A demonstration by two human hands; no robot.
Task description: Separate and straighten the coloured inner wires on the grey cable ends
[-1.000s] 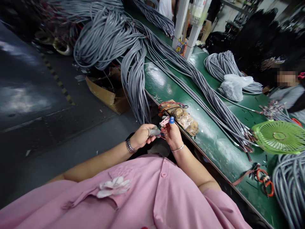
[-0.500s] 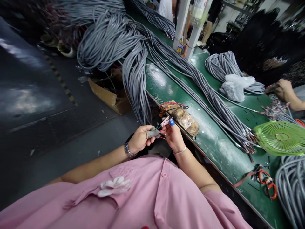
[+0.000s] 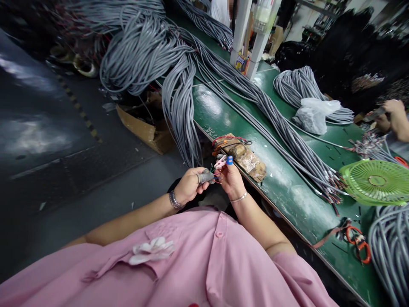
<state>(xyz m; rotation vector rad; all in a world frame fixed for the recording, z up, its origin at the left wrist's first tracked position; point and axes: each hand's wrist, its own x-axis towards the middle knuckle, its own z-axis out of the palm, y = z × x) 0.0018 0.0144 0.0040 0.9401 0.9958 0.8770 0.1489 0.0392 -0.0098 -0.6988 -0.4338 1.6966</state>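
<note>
My left hand is closed, with grey covers on its thumb and fingertip. It pinches a cable end whose thin coloured wires fan out toward my other hand; the cable itself is mostly hidden by the fingers. My right hand, with blue tape round the thumb, is closed on a small pink clip-like tool right at the wires. Both hands are close together in front of my body, beside the table edge. Just beyond them lies a worn wooden block wrapped in clear tape.
Long grey cable bundles run along the green table and hang over its edge. A green fan, orange-handled scissors and a plastic bag lie to the right. A cardboard box stands on the floor. A co-worker's hand is at far right.
My hands stay together at the wires, and the pink tool has tilted slightly as my right hand shifted a little. The co-worker's hands at far right have moved up slightly.
</note>
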